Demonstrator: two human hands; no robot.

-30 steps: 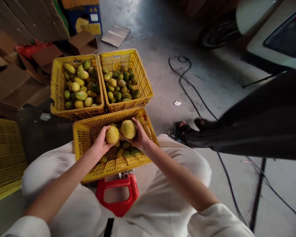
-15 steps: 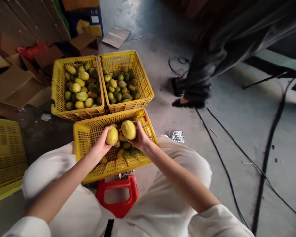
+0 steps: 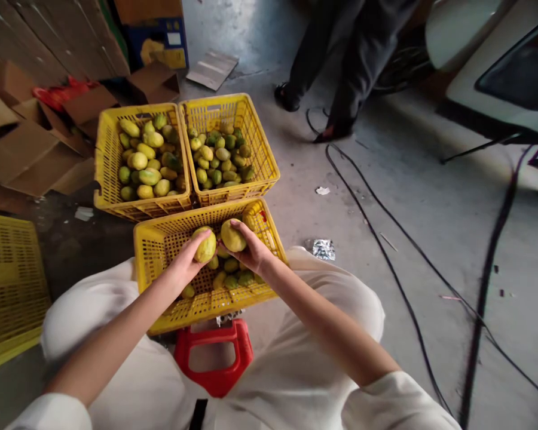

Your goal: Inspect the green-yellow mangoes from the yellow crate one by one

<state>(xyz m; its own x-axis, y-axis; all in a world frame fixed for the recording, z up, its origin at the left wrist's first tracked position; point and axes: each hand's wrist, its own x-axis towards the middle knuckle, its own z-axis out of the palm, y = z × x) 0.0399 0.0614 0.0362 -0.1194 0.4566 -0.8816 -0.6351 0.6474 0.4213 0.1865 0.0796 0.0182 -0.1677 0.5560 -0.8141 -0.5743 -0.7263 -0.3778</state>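
Note:
My left hand point(image 3: 186, 263) grips a yellow-green mango point(image 3: 205, 246) above the near yellow crate point(image 3: 152, 251). My right hand point(image 3: 251, 251) grips another yellow mango point(image 3: 232, 235) right beside it; the two fruits nearly touch. Several smaller mangoes point(image 3: 231, 275) lie on the bottom of this crate, which rests between my knees on a red stool point(image 3: 215, 358). Beyond it stand two more yellow crates side by side: the left crate point(image 3: 105, 161) holds larger mangoes, the right crate point(image 3: 262, 155) smaller ones.
Another person's legs point(image 3: 336, 65) in dark trousers stand at the top centre. Black cables point(image 3: 385, 239) cross the concrete floor on the right. Cardboard boxes point(image 3: 27, 143) pile up at the left, and an upturned yellow crate point(image 3: 9, 280) sits at the far left.
Both hands turned the mangoes slightly and lowered them toward the crate. The other person walked from the right across the floor to the top centre.

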